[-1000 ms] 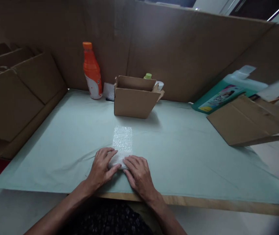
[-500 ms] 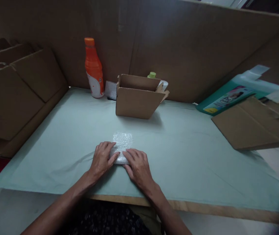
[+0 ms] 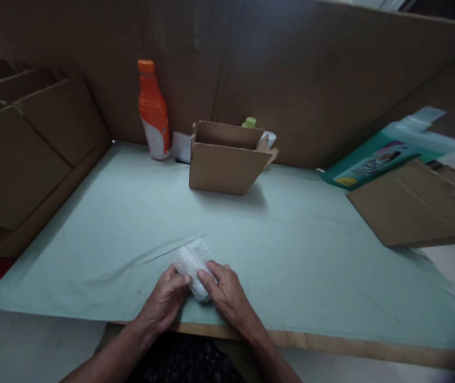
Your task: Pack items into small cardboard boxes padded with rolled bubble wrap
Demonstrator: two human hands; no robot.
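A small bundle of clear bubble wrap [image 3: 194,266] is held between my two hands, tilted, close to the table's front edge. My left hand [image 3: 169,292] grips its left side, the thumb pressed on the wrap. From the right, my right hand [image 3: 225,287] clasps the other side with thumb and fingers on top. Whatever the wrap may contain cannot be made out.
An open cardboard box [image 3: 223,166] stands behind my hands. An orange bottle [image 3: 153,114] and a bubble-wrapped piece [image 3: 182,146] are left of it. A teal jug [image 3: 375,151] leans at right behind cardboard [image 3: 419,205]. Larger cardboard boxes [image 3: 24,159] stand at left.
Both hands have drawn the bubble wrap nearer to me. It lay flat before, with a flap stretched out behind; now it is rolled up, lifted and turned at an angle.
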